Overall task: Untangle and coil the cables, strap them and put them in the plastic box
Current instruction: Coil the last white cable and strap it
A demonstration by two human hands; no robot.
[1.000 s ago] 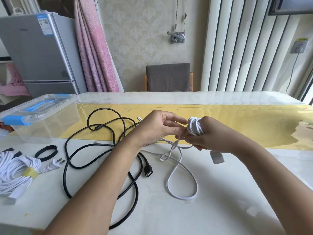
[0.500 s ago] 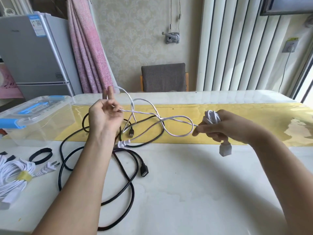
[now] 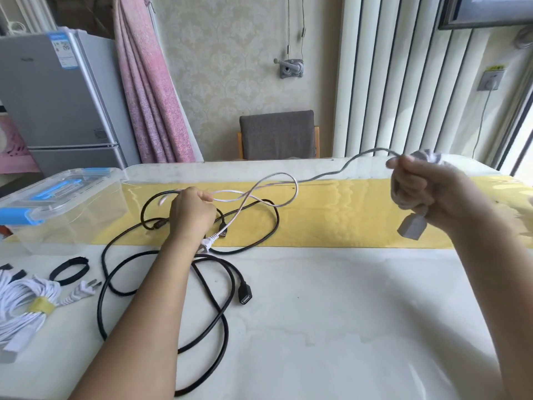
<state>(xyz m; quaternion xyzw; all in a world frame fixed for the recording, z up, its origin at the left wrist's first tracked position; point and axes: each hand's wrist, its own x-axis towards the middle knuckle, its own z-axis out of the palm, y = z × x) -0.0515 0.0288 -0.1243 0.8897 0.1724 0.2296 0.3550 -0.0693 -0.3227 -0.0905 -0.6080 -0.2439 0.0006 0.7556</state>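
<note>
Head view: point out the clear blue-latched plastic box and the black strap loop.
Clear blue-latched plastic box [image 3: 72, 217], head view, front wall.
Black strap loop [image 3: 73, 260], head view, upper band.

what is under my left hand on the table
Under the left hand lie loops of the black cable on the table; the white cable it grips ends in a plug by the wrist. How the black loops run beneath the hand is covered.

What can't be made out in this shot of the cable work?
Head view: white coil in right hand, blurred, mostly hidden by its fingers.
Head view: strapped white bundle, cut by left edge.
Head view: black cable's crossing, hidden under left forearm.
</note>
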